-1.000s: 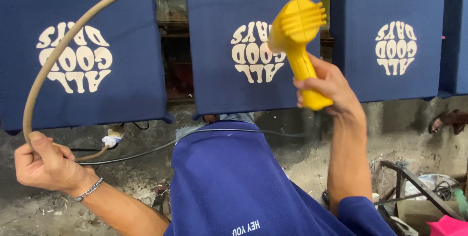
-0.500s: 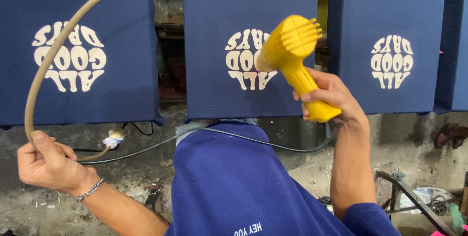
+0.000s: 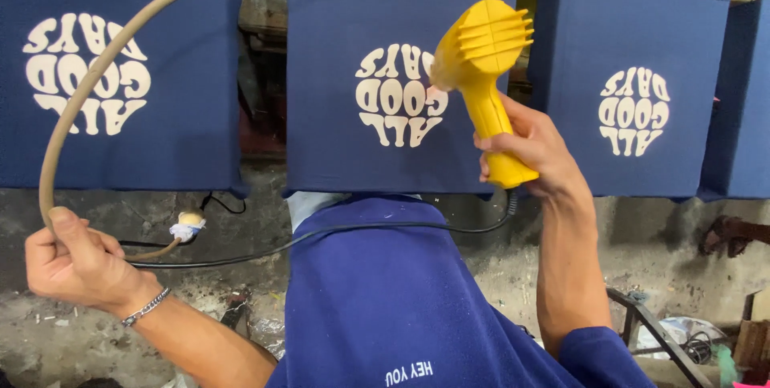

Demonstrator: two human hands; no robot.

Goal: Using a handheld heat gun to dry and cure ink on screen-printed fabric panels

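- Since half a second ago the yellow plastic heat gun [image 3: 484, 75] has tipped slightly — nozzle now over the middle navy printed fabric panel [image 3: 401, 75].
- Right hand [image 3: 529, 151] clenched on its handle; long axis runs up-left from that hand.
- Left hand [image 3: 76, 264] grasps the tan curved hose [image 3: 88, 91], well apart.
- Black cord [image 3: 321, 234] sags between them — dusty concrete floor [image 3: 497, 276] below.

One head-worn camera looks forward and slightly down over the person's own blue shirt [image 3: 401, 300], close to a row of navy printed panels [image 3: 401, 75]. Both raised hands sit near the lens, before those panels. No second view.
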